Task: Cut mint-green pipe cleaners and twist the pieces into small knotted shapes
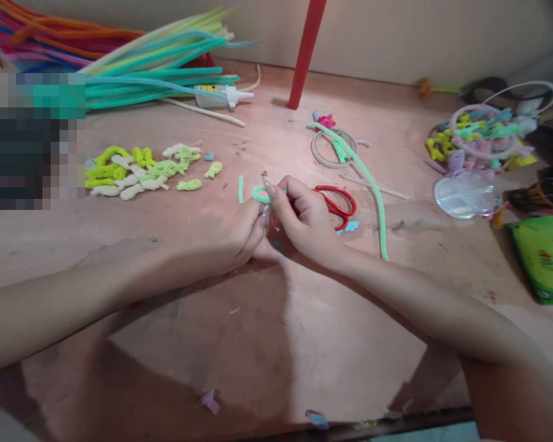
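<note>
Between my two hands is a mint-green pipe cleaner (pixel 260 194), bent into a small loop. My left hand (pixel 246 233) pinches it from below with the fingertips. My right hand (pixel 306 218) grips its other end between thumb and curled forefinger. A short cut piece of mint pipe cleaner (pixel 240 189) lies just left of the loop. Red-handled scissors (pixel 350 201) rest beside my right hand, their blades hidden behind it. A long mint pipe cleaner (pixel 371 175) curves across the table on the right, passing over a clear tape ring (pixel 314 149).
Twisted yellow, white and green pieces (pixel 138 175) are heaped at left. Behind them lie bundled pipe cleaners (pixel 166 61) and a glue bottle (pixel 214 96). A red post (pixel 306 55) stands at the back. At right are a colourful pile (pixel 482 135), a clear lid (pixel 465 195) and a green packet (pixel 544 258).
</note>
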A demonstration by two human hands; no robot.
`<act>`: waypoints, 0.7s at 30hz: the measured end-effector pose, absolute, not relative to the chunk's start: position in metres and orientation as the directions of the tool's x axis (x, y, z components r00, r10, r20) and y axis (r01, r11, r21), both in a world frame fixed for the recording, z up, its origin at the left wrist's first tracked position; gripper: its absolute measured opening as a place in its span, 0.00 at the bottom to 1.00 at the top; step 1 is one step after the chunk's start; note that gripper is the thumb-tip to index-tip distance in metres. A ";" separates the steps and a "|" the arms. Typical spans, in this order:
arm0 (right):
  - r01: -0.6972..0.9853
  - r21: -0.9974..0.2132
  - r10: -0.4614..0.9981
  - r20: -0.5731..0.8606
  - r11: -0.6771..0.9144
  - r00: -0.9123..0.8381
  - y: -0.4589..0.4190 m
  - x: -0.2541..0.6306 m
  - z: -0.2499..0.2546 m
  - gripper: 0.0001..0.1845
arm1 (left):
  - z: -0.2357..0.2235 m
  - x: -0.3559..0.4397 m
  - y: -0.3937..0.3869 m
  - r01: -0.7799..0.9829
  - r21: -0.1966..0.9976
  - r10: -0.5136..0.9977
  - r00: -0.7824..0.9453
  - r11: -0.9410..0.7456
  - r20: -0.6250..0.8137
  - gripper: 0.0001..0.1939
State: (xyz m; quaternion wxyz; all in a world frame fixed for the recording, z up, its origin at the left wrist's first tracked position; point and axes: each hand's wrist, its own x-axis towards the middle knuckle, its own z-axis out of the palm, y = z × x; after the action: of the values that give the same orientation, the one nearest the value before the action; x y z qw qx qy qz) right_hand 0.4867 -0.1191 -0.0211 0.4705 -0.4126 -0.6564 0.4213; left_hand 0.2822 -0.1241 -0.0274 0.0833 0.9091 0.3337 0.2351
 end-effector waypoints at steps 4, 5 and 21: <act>0.247 -0.915 0.942 0.279 0.320 -0.187 -0.115 0.490 -0.022 0.21 | -0.022 0.287 -0.118 0.598 0.225 0.631 0.656 -0.769 0.414 0.22; 0.259 -0.909 0.941 0.284 0.325 -0.184 -0.113 0.490 -0.023 0.21 | -0.020 0.287 -0.116 0.589 0.231 0.624 0.650 -0.774 0.432 0.22; 0.269 -0.837 0.855 0.368 0.476 -0.365 -0.109 0.496 -0.025 0.23 | -0.021 0.274 -0.077 0.566 0.263 0.592 0.538 -0.781 0.600 0.20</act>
State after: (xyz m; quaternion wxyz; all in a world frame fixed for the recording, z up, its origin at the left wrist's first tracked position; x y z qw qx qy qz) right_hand 0.4960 -0.1087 -0.0251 0.4203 -0.3750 -0.7492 0.3484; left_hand 0.2739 -0.0775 -0.0206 0.0184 0.8767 0.3303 0.3492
